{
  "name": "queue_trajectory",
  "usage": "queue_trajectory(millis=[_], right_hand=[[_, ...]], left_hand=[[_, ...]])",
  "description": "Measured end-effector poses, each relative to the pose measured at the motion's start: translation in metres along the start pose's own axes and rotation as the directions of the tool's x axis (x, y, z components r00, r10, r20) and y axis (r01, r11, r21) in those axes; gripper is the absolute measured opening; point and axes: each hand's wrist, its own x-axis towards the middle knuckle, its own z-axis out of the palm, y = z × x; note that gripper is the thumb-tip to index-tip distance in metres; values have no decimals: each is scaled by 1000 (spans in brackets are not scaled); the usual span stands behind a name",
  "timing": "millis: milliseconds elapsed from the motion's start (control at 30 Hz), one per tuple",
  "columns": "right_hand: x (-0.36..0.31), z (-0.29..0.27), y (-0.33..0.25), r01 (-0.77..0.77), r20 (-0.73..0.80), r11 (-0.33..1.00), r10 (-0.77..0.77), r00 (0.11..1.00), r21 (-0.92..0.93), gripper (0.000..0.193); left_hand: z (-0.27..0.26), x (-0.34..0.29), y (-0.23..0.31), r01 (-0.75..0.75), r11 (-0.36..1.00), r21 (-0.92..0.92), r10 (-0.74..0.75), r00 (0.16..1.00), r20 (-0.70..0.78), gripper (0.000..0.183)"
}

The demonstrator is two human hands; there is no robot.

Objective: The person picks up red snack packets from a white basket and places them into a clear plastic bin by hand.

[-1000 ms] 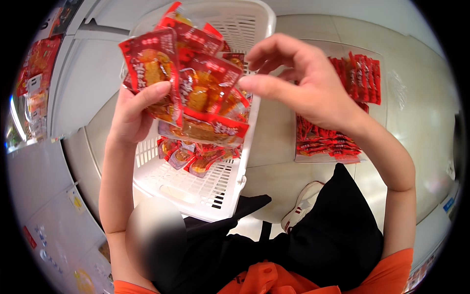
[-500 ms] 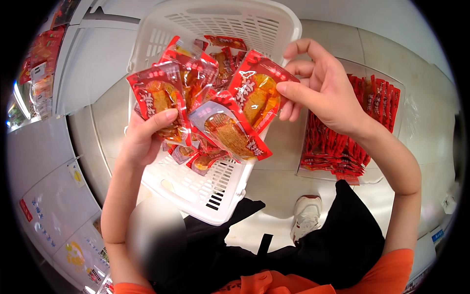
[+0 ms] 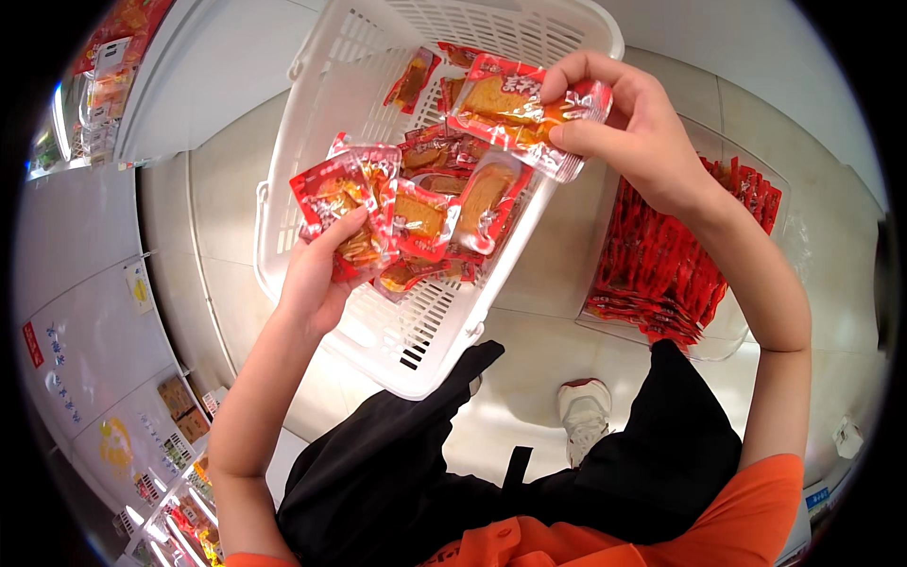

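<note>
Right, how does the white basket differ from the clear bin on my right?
The basket is white with slotted walls; the bin is see-through plastic.
Inside the basket, packets lie loose at mixed angles; in the bin, packets are lined up closely, edge-on.
The basket shows a bare stretch of slotted base, while red packets cover most of the bin's.
Both hold red food packets.
</note>
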Motion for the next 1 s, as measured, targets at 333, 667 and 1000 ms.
queue_trajectory(millis=[333, 667, 1000], right_hand=[[-66, -63, -34, 75, -332, 952, -177, 926, -297, 11], [-152, -83, -39, -215, -111, 654, 197, 974, -725, 27], [-175, -102, 51, -215, -208, -140, -64, 976, -967, 20]], left_hand=[[4, -25, 10, -108, 988, -113, 126, 978, 166, 31], [65, -41, 46, -266, 962, -58, 272, 933, 236, 28], [172, -43, 25, -450, 893, -10, 351, 682, 641, 33]])
